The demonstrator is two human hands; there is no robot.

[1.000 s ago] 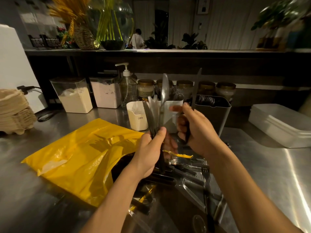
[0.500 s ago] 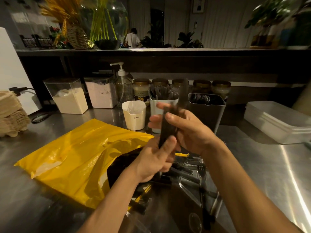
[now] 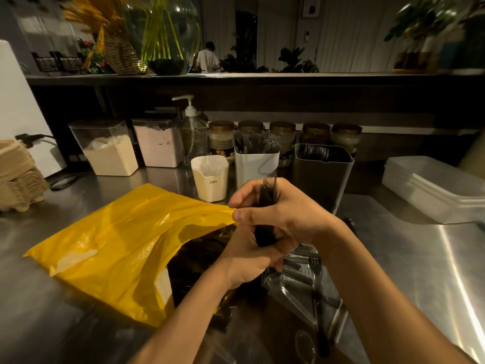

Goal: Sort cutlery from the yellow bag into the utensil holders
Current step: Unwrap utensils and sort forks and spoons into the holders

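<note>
Mid-sort, judging by the spread. Behind the yellow bag (image 3: 118,240), past its far right corner: white holder (image 3: 256,166) already packed with pale grey handles. To the right of that, dark holder (image 3: 322,177), loaded with dark pieces up to the rim. Small cream cup (image 3: 211,179) just behind the bag's far edge, lined with clear film, seemingly no cutlery inside (hard to tell in this light).

Left to do: dark heap inside the bag's open mouth, plus loose cutlery (image 3: 301,282) scattered on the steel counter (image 3: 406,258) right beside that mouth. Forks, a clear spoon, some pieces in clear wrap.

Above the bag's mouth: bundle of dark cutlery (image 3: 263,236), upright, gripped at both ends. Right hand (image 3: 286,211) curled round the upper part, thumb across the front. Left hand (image 3: 249,258) wrapped round the lower part. Probably squaring up the bundle before dropping it into a holder.

Materials: bag thin, glossy, crinkled plastic, lying flat and slack. Cutlery slim, plastic by the look, likely slippery in a bunch. Holders rigid, straight-walled, round-cornered. Counter brushed metal, streaked with glare.
</note>
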